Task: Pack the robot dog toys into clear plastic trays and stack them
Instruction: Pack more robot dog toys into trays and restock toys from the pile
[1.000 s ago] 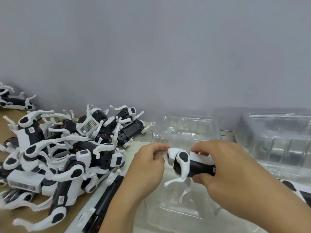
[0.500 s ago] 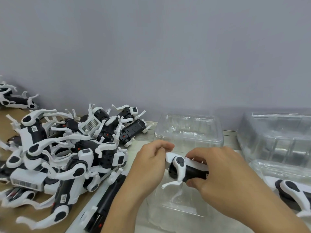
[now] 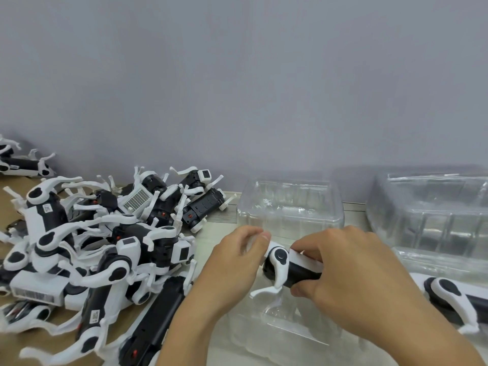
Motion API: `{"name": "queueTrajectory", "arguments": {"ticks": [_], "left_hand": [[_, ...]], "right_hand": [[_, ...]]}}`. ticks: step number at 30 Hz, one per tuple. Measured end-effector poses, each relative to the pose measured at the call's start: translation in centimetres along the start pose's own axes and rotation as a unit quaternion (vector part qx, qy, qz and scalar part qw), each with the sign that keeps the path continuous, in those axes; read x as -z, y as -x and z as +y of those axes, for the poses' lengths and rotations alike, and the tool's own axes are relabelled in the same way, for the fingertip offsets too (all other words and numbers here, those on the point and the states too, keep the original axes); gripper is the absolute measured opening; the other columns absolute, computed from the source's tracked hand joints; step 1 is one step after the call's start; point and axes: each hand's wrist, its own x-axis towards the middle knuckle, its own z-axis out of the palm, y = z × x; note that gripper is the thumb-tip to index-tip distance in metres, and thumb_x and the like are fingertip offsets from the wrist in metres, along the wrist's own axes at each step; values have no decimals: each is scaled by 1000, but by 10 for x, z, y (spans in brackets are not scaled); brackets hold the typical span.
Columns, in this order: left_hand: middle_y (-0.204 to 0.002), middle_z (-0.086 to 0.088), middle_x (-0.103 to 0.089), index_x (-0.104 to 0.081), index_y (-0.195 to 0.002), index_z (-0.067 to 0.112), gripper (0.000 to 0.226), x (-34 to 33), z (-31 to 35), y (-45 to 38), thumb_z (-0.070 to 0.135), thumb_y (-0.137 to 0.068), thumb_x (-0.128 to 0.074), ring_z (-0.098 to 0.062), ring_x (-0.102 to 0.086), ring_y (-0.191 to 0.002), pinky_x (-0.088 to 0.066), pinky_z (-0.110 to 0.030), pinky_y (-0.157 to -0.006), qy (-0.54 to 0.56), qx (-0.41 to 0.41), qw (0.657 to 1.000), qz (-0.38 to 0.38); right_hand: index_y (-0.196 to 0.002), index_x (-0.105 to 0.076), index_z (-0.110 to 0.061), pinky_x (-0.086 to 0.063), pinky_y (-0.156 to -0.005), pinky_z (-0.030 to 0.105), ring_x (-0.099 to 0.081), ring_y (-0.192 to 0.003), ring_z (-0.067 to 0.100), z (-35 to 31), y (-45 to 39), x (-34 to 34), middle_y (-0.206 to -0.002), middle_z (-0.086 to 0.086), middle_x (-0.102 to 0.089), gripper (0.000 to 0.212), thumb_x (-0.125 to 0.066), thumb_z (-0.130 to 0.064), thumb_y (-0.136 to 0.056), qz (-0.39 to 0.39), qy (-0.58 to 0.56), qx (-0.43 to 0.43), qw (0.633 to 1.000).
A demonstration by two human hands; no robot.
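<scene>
Both hands (image 3: 303, 273) gripping robot dog toy (image 3: 287, 270), above clear tray (image 3: 280, 336)

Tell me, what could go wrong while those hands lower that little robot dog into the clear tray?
The robot dog has thin white legs sticking down; one could catch on the tray moulding and bend. The right hand grips the body and the left hand pinches one end, so the clear tray itself is unheld and may slide. The pile of dogs beside it could tangle in a passing sleeve.

glossy clear plastic tray (image 3: 290, 207), smooth plastic toy (image 3: 293, 270)
</scene>
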Motion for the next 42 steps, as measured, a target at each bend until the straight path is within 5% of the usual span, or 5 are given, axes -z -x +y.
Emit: {"name": "queueTrajectory", "arguments": {"ticks": [5,10,18,25,42], "left_hand": [[-91,26,-69,-68,-97,40,14,-3,-6,2,49,-95,-57,13,-62,-80,-42,-17,-78,85,38,995,-22],[-119,12,-67,-69,-106,49,34,-2,-11,-2,59,-74,-61,-9,-58,-121,-41,-39,-111,122,53,990,-47],[-103,14,-70,-70,-95,42,31,-2,-16,-4,61,-70,-63,-10,-63,-107,-45,-32,-94,155,36,987,-30],[-109,-3,-71,-72,-94,35,42,-8,-18,-8,60,-61,-67,-27,-64,-113,-43,-56,-108,208,33,977,-18],[-119,-20,-64,-74,-95,31,25,-9,-22,-10,43,-76,-65,-42,-57,-120,-38,-60,-111,244,57,968,-32]], "right_hand": [[-104,-59,-47,-34,-63,29,-52,-84,15,-1,0,0,-90,-17,-63,38,-73,-58,-70,0,10,-4,1000],[-102,-58,-43,-30,-58,28,-49,-80,17,-5,1,0,-90,-16,-62,33,-70,-55,-74,9,31,2,999],[-97,-61,-34,-40,-66,29,-54,-92,10,-10,1,-5,-99,-15,-53,17,-64,-42,-82,20,17,10,1000],[-86,-56,-30,-36,-59,27,-52,-86,11,-12,0,-7,-91,-14,-54,10,-63,-34,-80,27,13,8,1000],[-82,-55,-30,-34,-58,28,-52,-80,13,-12,-1,-13,-87,-12,-56,9,-60,-36,-78,59,25,19,998]]}}
